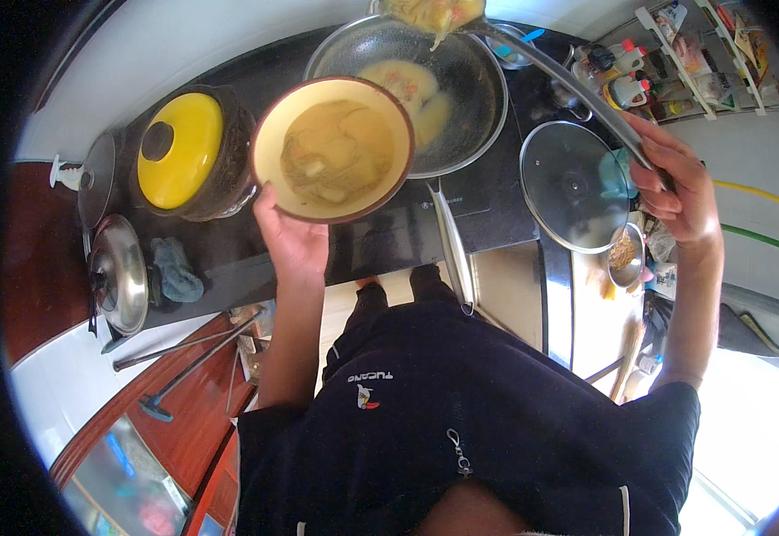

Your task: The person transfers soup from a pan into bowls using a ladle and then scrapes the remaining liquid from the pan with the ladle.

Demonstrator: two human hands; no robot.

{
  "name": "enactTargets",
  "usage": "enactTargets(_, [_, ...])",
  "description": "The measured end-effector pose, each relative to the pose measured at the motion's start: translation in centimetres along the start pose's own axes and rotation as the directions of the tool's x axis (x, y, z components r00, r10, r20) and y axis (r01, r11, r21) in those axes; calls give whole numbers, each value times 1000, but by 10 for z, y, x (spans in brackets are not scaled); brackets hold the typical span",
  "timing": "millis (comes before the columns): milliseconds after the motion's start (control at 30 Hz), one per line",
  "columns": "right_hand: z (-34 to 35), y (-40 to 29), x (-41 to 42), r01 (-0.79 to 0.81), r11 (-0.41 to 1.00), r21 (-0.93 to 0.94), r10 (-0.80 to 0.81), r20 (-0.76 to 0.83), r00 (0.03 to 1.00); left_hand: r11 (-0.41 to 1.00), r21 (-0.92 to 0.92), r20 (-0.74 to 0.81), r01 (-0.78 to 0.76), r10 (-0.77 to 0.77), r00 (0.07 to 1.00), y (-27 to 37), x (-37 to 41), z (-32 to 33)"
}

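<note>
My left hand (292, 238) holds a cream bowl with a brown rim (335, 211) by its near edge; cloudy yellowish soup (339, 151) with pale pieces is in it. The bowl overlaps the left edge of a dark wok (476, 120), where some soup with orange bits (399, 84) lies. My right hand (674, 181) grips the end of a long metal ladle handle (563, 74). The ladle's head, at the top edge of the picture, is full of soup (439, 13), and a bit hangs over its rim above the wok.
A pot with a yellow lid (191, 151) stands left of the bowl. Farther left are a steel lid (124, 275) and a grey cloth (178, 271). The wok's handle (455, 254) points towards me. On the right are a glass lid (573, 187), a small metal bowl (627, 258) and several bottles (624, 90).
</note>
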State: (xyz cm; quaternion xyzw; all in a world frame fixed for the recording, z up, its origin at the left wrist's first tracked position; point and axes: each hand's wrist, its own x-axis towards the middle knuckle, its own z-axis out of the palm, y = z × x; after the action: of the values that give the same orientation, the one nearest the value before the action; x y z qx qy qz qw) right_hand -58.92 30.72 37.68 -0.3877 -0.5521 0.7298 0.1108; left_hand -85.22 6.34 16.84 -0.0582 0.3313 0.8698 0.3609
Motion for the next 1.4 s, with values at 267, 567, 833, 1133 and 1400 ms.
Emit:
enactTargets(267, [29,4,-46,-17,993,-120,2,-123,992,996,0,86,84,-84,993,-33,21,26])
enactTargets(567, [47,45,-55,217,291,-932,-448,67,891,994,-10,153,108,-105,983,-40,22,40])
enactTargets(833, [28,64,-43,267,371,-890,-479,63,876,995,-40,147,89,-83,986,-38,26,35])
enactTargets(1133, [-5,50,-4,-234,904,359,243,18,970,998,-52,51,22,-19,999,-21,28,23])
enactTargets(1400, [-24,100,94,23,658,-753,-136,-90,987,993,7,27,-118,117,993,23,10,-22])
